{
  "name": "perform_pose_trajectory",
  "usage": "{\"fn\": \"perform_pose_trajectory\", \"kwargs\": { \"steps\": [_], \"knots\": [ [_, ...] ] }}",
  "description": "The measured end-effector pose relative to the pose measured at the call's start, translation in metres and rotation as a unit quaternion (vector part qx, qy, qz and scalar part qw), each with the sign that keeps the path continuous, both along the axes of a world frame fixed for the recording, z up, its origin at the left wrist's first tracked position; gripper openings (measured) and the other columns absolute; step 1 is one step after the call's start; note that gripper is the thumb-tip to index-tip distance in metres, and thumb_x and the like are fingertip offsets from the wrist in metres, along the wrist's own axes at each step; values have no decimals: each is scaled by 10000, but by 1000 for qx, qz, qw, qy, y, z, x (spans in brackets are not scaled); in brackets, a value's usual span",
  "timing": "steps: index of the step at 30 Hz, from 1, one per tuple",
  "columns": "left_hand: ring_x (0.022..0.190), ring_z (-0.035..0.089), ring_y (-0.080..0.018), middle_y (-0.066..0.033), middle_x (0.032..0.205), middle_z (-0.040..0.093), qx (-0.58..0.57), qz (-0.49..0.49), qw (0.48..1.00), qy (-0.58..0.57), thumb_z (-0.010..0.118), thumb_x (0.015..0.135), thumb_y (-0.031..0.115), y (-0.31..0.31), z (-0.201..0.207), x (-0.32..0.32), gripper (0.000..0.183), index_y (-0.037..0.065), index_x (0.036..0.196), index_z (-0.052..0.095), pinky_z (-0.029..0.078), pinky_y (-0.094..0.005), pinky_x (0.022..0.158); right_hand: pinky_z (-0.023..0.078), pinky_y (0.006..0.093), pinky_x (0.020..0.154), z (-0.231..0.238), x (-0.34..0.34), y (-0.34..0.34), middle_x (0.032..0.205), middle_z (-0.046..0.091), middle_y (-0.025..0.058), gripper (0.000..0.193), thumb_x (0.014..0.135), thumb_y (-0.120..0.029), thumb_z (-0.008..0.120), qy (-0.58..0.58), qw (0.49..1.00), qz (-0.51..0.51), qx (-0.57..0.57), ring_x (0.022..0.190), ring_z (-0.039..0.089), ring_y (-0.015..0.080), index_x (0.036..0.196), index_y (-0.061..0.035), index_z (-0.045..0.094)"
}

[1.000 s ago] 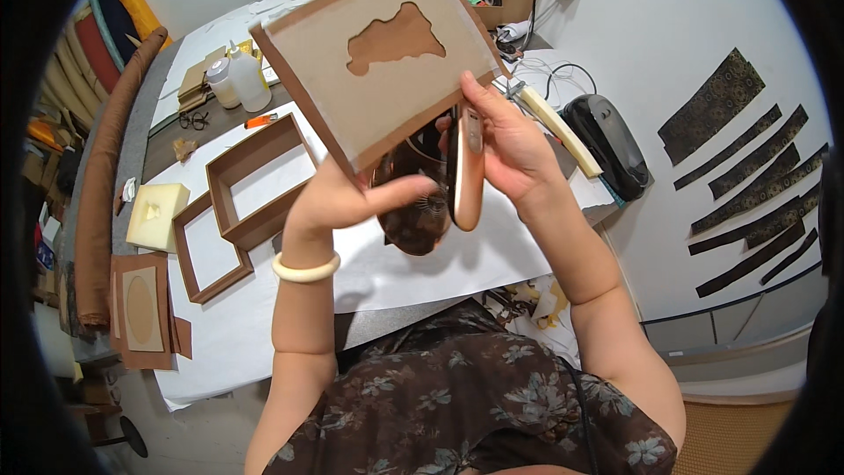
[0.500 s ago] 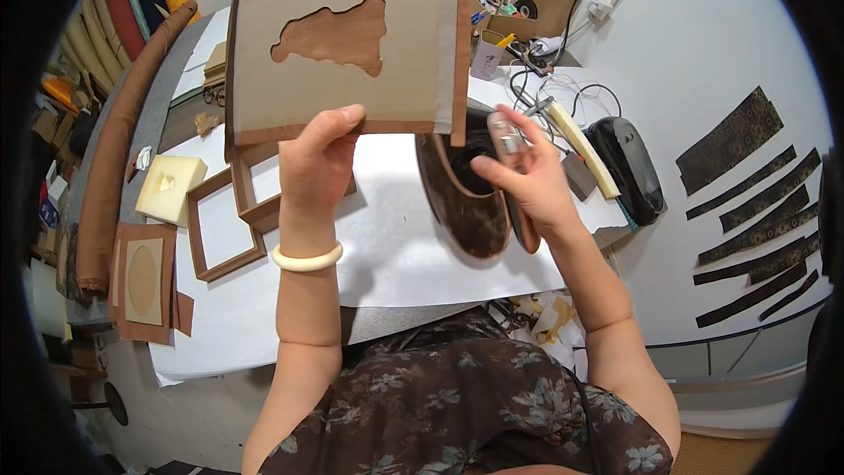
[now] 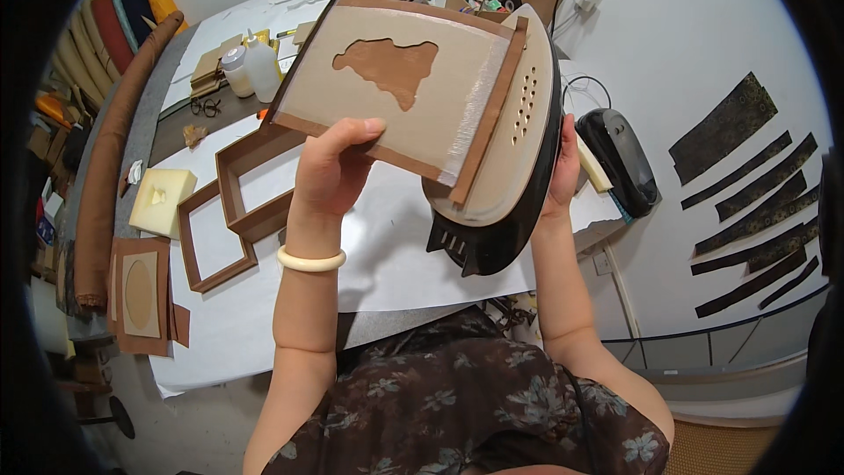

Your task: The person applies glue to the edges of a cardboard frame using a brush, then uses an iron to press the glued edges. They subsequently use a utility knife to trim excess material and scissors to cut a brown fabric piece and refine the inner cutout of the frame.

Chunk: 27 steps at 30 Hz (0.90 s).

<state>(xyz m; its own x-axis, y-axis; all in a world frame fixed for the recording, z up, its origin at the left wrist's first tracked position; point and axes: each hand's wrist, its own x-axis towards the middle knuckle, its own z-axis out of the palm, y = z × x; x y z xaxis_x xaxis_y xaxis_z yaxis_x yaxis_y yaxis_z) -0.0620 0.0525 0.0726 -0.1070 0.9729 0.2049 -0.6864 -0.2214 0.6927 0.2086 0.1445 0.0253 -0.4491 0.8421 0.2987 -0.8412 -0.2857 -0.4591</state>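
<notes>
Head view: the left hand (image 3: 332, 167) pinches a beige panel (image 3: 444, 92) with brown margins by its near edge, thumb on top. The right hand (image 3: 560, 176) is wrapped about the far side of an iron (image 3: 519, 158), fingers partly hidden behind it; how that grip meets the handle I cannot tell. Panel and iron are held up over the desk (image 3: 396, 251), inward of its near edge, the iron nearer the right edge. The bare soleplate faces up behind the panel's brown strip; contact looks likely.

If the soleplate is hot, a slip of the left grip could bring fingertips against it, and lingering too long might scorch the strip or crease it askew. A loose right grip could let the heavy iron tip.

Counted: one panel with one cut-out, one iron in hand; toward the desk's left edge, two brown frames (image 3: 230, 189), one foam block (image 3: 164, 211), one squeeze bottle (image 3: 262, 72) and one white-lidded jar (image 3: 236, 77).
</notes>
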Motion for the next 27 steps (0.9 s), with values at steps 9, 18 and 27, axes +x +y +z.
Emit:
{"fn": "perform_pose_trajectory", "kwargs": {
  "steps": [9, 18, 27],
  "knots": [
    [689, 626, -136, -56, 858, 660, -25, -26, 996, 84, 778, 783, 108, 0, 7, 5, 338, 21, 1073, 625, 459, -257, 498, 351, 186, 393, 2, -18, -25, 620, 433, -54, 589, 1005, -580, 413, -14, 999, -45, 20, 438, 411, 50, 1144, -40, 603],
    [883, 671, -177, -88, 1048, 661, -8, 12, 992, 124, 768, 801, 69, -1, 10, 5, 423, 8, 1180, 593, 582, -312, 732, 388, 195, 419, -5, -14, -17, 635, 465, -46, 589, 1020, -565, 384, -21, 998, -45, 36, 459, 447, 58, 1139, -25, 587],
    [929, 632, -153, -60, 1051, 649, 56, 72, 974, 206, 745, 840, 53, -18, 11, 4, 310, -13, 1118, 624, 533, -283, 791, 434, 239, 436, -3, -5, -23, 671, 488, -5, 563, 1027, -552, 377, -49, 996, -69, 4, 461, 463, 92, 1090, -28, 575]
  ]
}}
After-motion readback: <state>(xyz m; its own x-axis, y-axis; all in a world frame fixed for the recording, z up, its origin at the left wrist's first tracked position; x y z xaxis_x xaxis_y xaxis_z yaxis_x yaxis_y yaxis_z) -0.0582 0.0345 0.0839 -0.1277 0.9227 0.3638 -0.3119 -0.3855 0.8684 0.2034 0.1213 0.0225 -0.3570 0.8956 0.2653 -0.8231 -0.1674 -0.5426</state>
